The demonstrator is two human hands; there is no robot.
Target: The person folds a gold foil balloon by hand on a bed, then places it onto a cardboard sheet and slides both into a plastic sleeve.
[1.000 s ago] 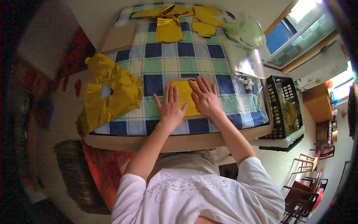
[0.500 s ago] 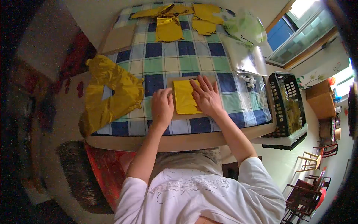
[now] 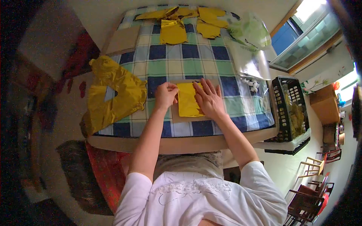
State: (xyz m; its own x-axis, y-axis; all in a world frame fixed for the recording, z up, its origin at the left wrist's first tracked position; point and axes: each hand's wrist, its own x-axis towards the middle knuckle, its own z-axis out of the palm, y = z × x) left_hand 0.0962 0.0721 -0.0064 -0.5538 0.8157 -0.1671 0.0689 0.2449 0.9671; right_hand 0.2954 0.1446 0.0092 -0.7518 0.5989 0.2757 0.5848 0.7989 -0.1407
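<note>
A square of shiny gold foil (image 3: pixel 187 104) lies on a tan cardboard sheet (image 3: pixel 180 119) on the checked cloth. My right hand (image 3: pixel 211 101) rests flat on the foil's right part, fingers stretched out and covering its right edge. At the upper left corner of the foil, my left hand (image 3: pixel 166 95) has thumb and forefinger pinched together on the edge. To the left spreads a larger crumpled gold foil sheet (image 3: pixel 122 111) with a hole in it, partly hanging over the table's side.
More gold foil pieces (image 3: pixel 173 33) lie at the far end of the checked cloth (image 3: pixel 156 66). Another cardboard sheet (image 3: pixel 120 40) is at the back left. Clear plastic bags (image 3: pixel 250 32) lie at the back right. A black plastic crate (image 3: pixel 281 113) stands beyond the right edge.
My left hand has moved slightly up and its fingertips have closed at the foil's upper left corner. My right hand stays flat on the foil.
</note>
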